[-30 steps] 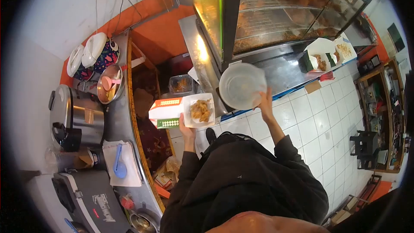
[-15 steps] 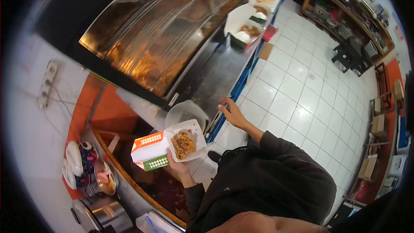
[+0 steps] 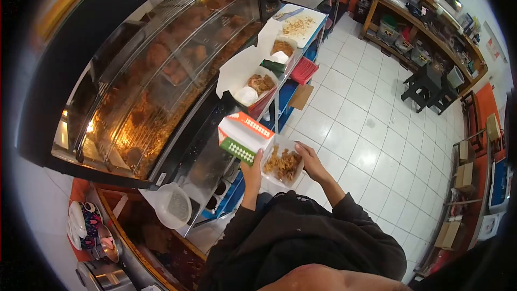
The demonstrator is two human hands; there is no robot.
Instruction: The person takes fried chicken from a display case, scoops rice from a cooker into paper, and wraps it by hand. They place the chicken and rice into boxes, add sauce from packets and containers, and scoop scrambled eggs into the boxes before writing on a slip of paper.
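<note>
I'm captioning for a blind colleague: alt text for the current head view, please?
A person's left hand and right hand hold an open printed box of brown, crumbly food. Beyond are two more open boxes and, at left, a lit glass cabinet.

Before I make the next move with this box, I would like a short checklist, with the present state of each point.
1. Left hand holding the food box: ok.
2. Right hand on the box's edge: ok.
3. Fried pieces inside the box: ok.
4. Box lid closed: not ok, it is open.
5. Translucent bowl out of the hands: ok.
6. Bowl stable near the counter end: cannot tell, its base is hidden.
</note>
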